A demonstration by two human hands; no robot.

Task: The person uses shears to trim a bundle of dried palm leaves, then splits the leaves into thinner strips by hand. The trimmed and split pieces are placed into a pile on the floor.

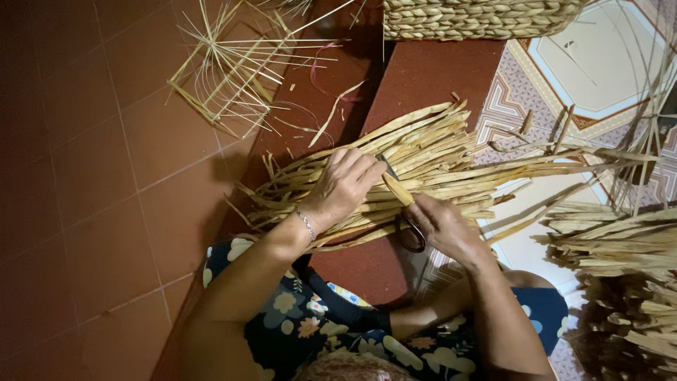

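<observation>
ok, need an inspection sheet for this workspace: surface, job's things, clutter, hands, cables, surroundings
Surface: red-brown tiled floor, with a patterned mat at right.
Job's things: bundle of dried straw strips lying across the lap; dark-handled scissors under it.
Clutter: half-woven straw frame on the floor, loose straw scraps nearby.
Hands: left hand presses down on the bundle; right hand grips the scissors and one strip.
Cables: nothing seen.
Surroundings: woven basket at top; further straw pile at right.
</observation>
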